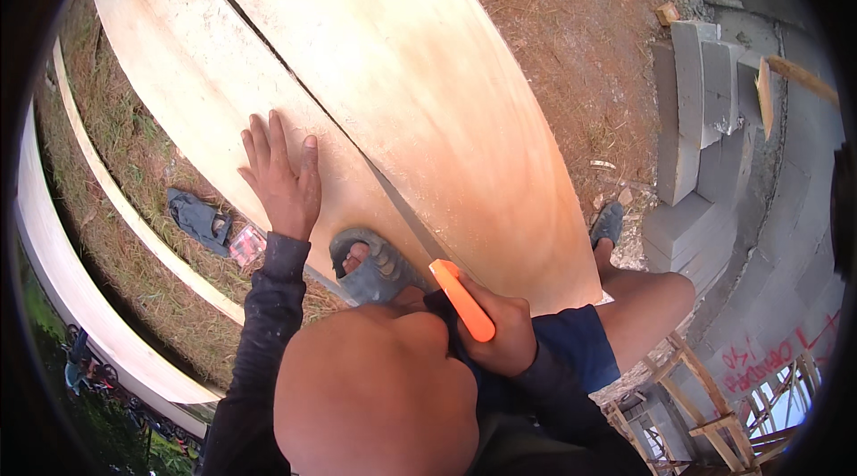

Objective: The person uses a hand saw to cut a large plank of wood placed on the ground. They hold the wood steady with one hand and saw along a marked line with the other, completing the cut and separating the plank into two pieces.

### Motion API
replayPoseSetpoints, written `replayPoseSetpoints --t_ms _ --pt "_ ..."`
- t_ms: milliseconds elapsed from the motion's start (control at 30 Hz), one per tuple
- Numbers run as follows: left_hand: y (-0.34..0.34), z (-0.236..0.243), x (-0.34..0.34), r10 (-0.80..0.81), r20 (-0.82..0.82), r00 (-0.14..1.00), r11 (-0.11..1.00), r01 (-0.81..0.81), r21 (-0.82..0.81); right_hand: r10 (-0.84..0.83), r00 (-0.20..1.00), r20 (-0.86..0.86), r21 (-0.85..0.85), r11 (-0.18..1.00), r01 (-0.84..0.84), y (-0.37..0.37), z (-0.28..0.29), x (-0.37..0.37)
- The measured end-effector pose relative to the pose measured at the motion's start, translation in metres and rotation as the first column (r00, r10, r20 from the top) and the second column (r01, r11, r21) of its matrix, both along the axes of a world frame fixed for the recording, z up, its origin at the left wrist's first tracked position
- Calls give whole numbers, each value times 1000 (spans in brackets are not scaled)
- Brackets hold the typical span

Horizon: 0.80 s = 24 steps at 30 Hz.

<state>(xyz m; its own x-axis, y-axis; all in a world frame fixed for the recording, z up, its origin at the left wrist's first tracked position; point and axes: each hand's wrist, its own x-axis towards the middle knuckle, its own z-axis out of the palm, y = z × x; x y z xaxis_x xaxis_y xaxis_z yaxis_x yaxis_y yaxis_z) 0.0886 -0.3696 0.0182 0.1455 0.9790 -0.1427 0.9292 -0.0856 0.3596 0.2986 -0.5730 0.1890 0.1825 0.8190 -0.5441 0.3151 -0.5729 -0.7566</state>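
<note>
A large pale plywood sheet [446,74] lies in front of me, with a long dark cut running from its far left edge toward me. My left hand [284,177] rests flat on the strip left of the cut, fingers spread. Wrapped round the orange handle of a handsaw [462,299], my right hand [504,338] is closed. The grey blade [406,208] sits in the near end of the cut. My left foot, in a grey sandal [379,266], stands on the sheet beside the blade.
Grey concrete blocks [683,119] are stacked at the right, by a grey wall [768,271]. A dark cloth item [198,222] and a red-and-white packet [247,246] lie on the grass at left. Long pale wood strips [147,217] curve beyond them. A timber frame [705,396] stands at lower right.
</note>
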Motion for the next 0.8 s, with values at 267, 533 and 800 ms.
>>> replayPoseSetpoints --t_ms 267,533,800 --pt "-24 -31 58 299 -186 936 954 -292 62 -28 959 -280 -56 998 12 15 -22 53" --pt "-22 -39 61 379 -114 918 918 -357 175 76 916 -394 33 997 -69 24 -75 108" --pt "-17 -60 51 356 -316 879 931 -307 197 50 894 -446 5 999 -54 27 -86 120"
